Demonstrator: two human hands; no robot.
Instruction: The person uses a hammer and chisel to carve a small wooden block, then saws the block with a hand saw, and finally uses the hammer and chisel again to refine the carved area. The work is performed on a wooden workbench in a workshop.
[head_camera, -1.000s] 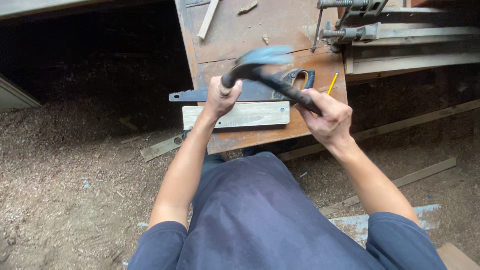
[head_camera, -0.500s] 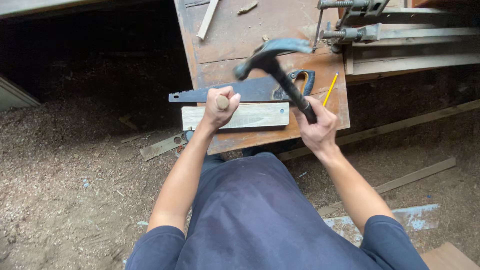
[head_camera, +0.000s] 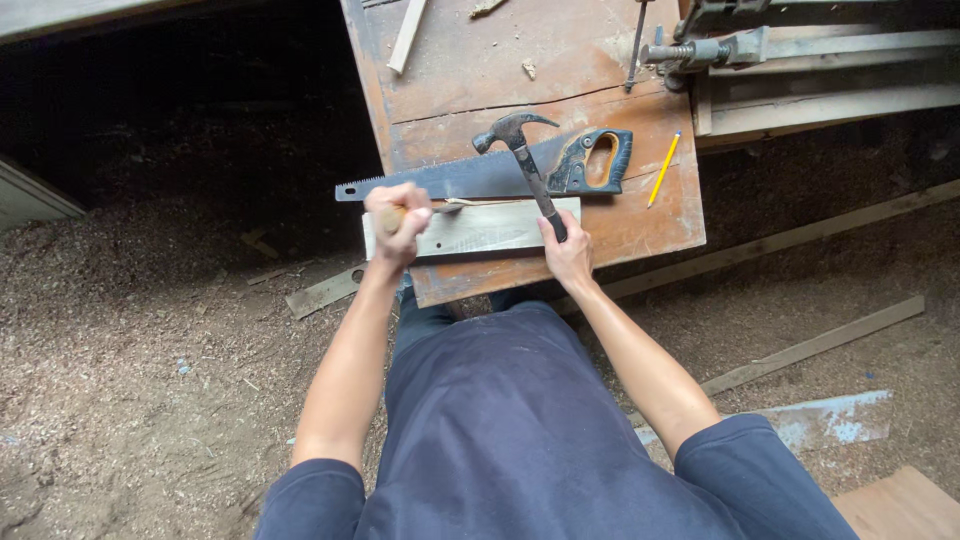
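While your left hand (head_camera: 398, 216) wraps a wooden-handled chisel (head_camera: 425, 211), fingers curled tight round it so the blade lies on the pale board (head_camera: 490, 228), your right hand (head_camera: 566, 250) clasps the claw hammer (head_camera: 525, 160) low on its dark grip. Both rest on the worn reddish bench (head_camera: 640, 225) (a toothed handsaw (head_camera: 480, 177) lies just behind the board).

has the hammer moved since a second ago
Yes. The hammer has come down from mid-swing above the handsaw and now lies across its blade, gripped by the right hand.
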